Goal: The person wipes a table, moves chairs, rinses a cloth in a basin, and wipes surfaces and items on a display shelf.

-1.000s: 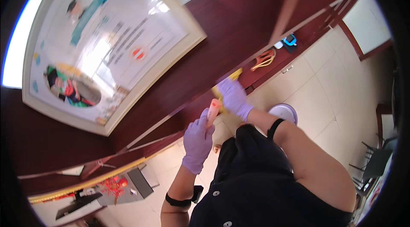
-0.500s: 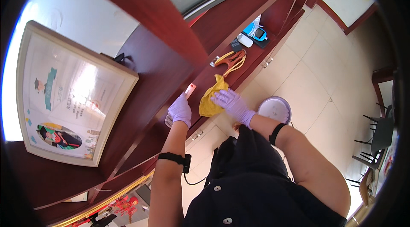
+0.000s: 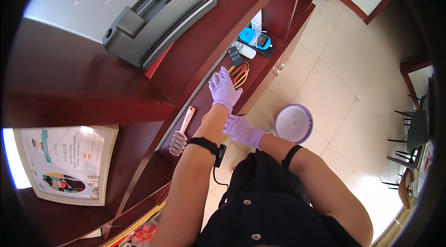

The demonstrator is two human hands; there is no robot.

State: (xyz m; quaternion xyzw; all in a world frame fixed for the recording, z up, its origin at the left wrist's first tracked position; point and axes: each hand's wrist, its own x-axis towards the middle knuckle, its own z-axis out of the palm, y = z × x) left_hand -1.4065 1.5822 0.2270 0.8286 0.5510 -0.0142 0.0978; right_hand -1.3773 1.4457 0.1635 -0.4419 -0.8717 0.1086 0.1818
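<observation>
My left hand, in a purple glove, lies over the shelf at the near end of a wooden slingshot with yellow bands. Its fingers are spread, and the palm hides part of the slingshot. Behind my left forearm, at the shelf's front edge, my gloved right hand is closed on a yellow cloth, of which only small bits show. Left of my left forearm lies a pink-handled brush with a wavy, looped head.
Farther along the shelf are a dark remote, a white remote and a blue handheld device with a cord. Above stands a grey plastic device; a framed certificate leans at left. A round purple-rimmed basin is on the floor.
My left hand has left the brush and moved forward and right to the slingshot. My right hand has drawn back with the cloth, now behind my left forearm. The view has shifted.
</observation>
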